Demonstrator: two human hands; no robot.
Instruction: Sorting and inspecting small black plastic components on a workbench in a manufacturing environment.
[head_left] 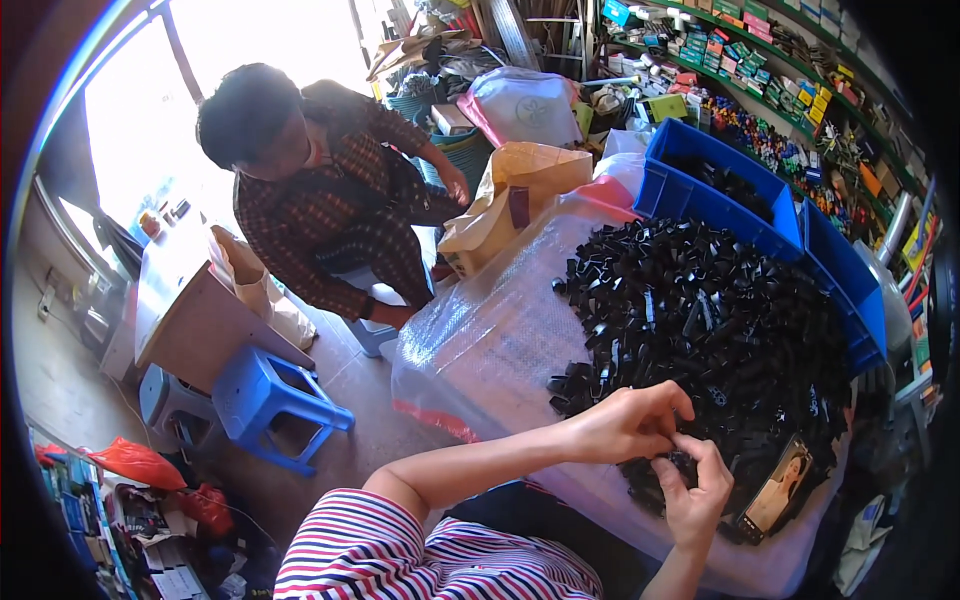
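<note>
In the head view, the left hand and right hand meet above the near side of a heap of small black plastic pieces. Their fingertips are bent close together; whether they are clamped on a piece, I cannot tell. A slack pinch could drop a piece among its lookalikes. The smartphone lies tilted on the heap beside the right hand, so a nudge or shifting pieces could send it sliding. Loose pieces could also spill over the near edge.

The heap sits on a translucent woven plastic sheet, with a blue bin and another blue crate behind it. Beyond are a brown sack, a co-worker in a checked shirt, a blue plastic stool and crowded shelves.
</note>
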